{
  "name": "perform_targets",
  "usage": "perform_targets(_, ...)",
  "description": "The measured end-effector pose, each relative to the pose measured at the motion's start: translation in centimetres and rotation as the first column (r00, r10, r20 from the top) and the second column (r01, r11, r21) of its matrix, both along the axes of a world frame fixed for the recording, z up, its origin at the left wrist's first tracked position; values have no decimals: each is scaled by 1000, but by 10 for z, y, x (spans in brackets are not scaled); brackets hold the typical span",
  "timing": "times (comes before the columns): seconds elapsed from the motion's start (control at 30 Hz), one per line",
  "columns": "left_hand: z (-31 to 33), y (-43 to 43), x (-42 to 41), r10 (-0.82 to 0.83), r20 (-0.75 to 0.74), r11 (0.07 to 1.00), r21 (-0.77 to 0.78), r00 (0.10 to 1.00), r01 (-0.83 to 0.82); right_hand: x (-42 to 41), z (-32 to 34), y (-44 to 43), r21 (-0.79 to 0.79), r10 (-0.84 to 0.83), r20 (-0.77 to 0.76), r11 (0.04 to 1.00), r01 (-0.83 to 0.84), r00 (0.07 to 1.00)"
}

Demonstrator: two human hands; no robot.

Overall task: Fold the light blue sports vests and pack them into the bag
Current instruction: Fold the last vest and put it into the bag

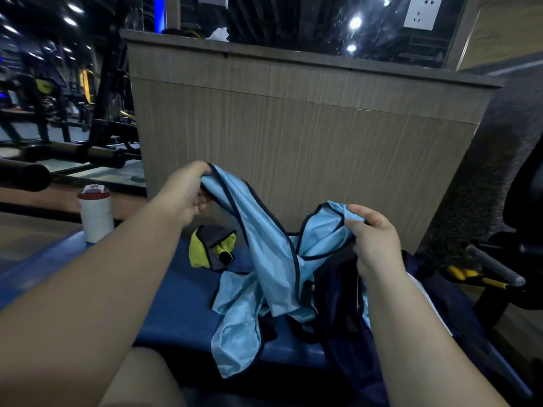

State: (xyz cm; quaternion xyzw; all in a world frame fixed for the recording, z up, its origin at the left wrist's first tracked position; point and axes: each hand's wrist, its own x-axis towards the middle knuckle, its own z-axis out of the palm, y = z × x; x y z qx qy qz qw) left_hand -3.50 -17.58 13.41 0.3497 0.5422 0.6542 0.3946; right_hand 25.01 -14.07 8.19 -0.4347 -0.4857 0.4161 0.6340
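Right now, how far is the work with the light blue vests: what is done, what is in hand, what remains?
Done: no folded vest shows, and the inside of the dark blue bag cannot be seen. In hand: the left hand and the right hand each grip a shoulder of one light blue vest, lifted and unfolded, its lower part crumpled on the blue bench. Remaining: folding it and packing it.

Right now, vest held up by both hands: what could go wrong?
1. The vest hangs twisted between the left hand and right hand, its lower part bunched on the bench: the fold may come out crooked.
2. The white bottle stands near the bench's edge by the left arm: a sweep could topple it.
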Motion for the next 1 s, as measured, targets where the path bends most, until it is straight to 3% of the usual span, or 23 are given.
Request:
perform_targets(0.17,-13,-1,0,-89,2,990,-112,996,88,-4,-4,0,-14,-38,-5,999,38,999)
perform_targets(0.3,-20,-4,16,-206,40,978,-20,978,207,-17,-4,-5,25,28,18,999,-28,999)
perform_targets(0.53,1,-18,62,-419,-269,852,214,867,478,-45,-10,-23,-80,265,132,963,-256,955)
perform_targets(0.67,11,-24,71,-445,-343,807,247,827,537,-52,-11,-29,-145,230,92,966,-216,969)
perform_targets(0.77,10,-21,75,-350,-421,859,212,837,465,-54,-6,-35,-162,358,-73,917,-365,931)
perform_targets(0.87,4,-13,80,-117,-510,945,207,852,254,-57,3,-47,-96,507,-237,837,-539,829)
perform_targets(0.93,0,-8,80,15,-536,964,233,844,131,-56,6,-52,-98,592,-222,777,-622,775)
perform_targets(1.0,-3,-5,78,100,-577,967,249,811,58,-59,5,-55,-105,592,-126,790,-604,796)
